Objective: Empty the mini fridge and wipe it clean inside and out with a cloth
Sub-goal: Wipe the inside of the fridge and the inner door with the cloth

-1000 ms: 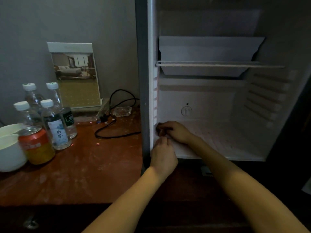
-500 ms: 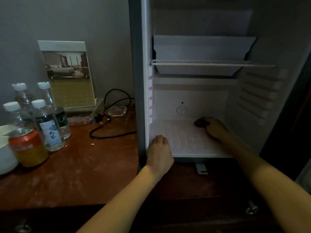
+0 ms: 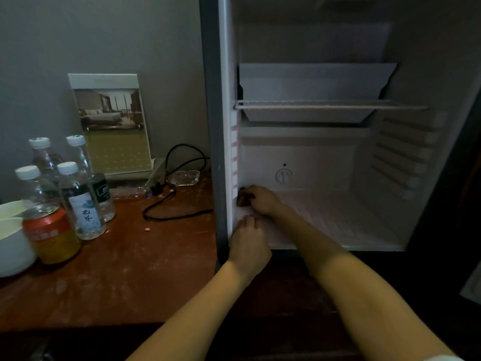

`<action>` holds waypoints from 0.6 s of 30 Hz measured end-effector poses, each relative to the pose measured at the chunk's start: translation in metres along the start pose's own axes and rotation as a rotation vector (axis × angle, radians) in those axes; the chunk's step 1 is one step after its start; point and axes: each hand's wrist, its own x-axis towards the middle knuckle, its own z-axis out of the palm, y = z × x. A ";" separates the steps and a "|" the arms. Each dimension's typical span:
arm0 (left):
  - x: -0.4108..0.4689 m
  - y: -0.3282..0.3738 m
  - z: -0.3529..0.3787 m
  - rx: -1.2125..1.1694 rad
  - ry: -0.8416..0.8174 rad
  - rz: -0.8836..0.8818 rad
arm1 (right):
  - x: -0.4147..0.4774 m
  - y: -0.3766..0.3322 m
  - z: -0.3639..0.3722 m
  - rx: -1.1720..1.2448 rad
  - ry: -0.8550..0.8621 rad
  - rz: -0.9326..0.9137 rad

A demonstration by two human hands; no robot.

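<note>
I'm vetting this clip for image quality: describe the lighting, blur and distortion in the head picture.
Head view: dim throughout, the mini fridge interior brightest, the desk darker, the bottom foreground nearly black. Head view: wide-angle stretch slants the fridge's right wall outward. Head view: the dark cloth under the right hand is murky, its edges hard to trace; no strong glare anywhere.

Mini fridge (image 3: 325, 162) standing open, white inside. Wire shelf (image 3: 330, 105) sitting flat, high up. White tray (image 3: 312, 82) hanging just above shelf. Round dial (image 3: 283, 175) showing low on back wall. Ribs running along both side walls. Dark cloth (image 3: 243, 198) lying bunched on fridge floor, touching left wall. Right hand (image 3: 263, 200) gripping cloth, covering most of it.
</note>
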 end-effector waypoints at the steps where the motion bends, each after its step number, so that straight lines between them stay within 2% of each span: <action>1: 0.000 0.000 -0.001 -0.006 -0.007 0.002 | -0.002 0.003 -0.002 0.006 -0.014 0.001; 3: 0.001 0.000 -0.002 -0.026 -0.011 -0.002 | -0.009 0.015 -0.013 0.006 -0.012 0.031; 8: 0.002 -0.001 0.001 -0.111 -0.021 -0.043 | -0.042 0.065 -0.055 0.073 0.114 0.116; 11: 0.008 0.000 0.004 -0.181 -0.014 -0.072 | -0.071 0.104 -0.087 0.119 0.212 0.277; 14: 0.019 0.002 0.000 -0.255 -0.049 -0.136 | -0.089 0.139 -0.108 0.040 0.308 0.412; 18: 0.027 0.002 0.002 -0.241 -0.089 -0.131 | -0.084 0.149 -0.105 -0.043 0.336 0.451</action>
